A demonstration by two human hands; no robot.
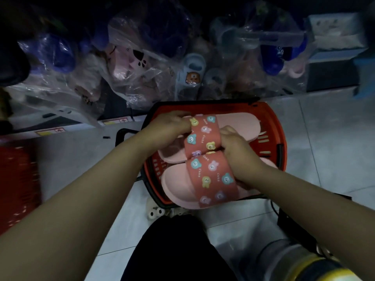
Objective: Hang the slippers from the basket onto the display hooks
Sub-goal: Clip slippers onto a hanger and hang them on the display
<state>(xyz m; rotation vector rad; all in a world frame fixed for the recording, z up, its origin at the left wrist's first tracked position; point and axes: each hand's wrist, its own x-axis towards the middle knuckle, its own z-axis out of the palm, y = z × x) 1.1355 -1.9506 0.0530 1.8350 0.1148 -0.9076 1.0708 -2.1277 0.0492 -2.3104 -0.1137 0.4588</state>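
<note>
Centre of frame: two smooth pink foam slippers (178,183) with coral straps bearing raised cartoon bears, held above a red slatted plastic basket (282,159) on glossy pale floor tiles (324,138). The left hand (172,123) pinches the farther slipper's strap at its left edge. The right hand (236,148) curls round the same strap's right end. Crinkled clear-bagged slippers (129,57) fill the upper frame.

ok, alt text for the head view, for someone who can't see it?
A left hand and right hand hold a pair of pink slippers with bear-print straps above a red basket on a tiled floor, each gripping the straps from its own side. Bagged slippers fill the dark display behind.
</note>
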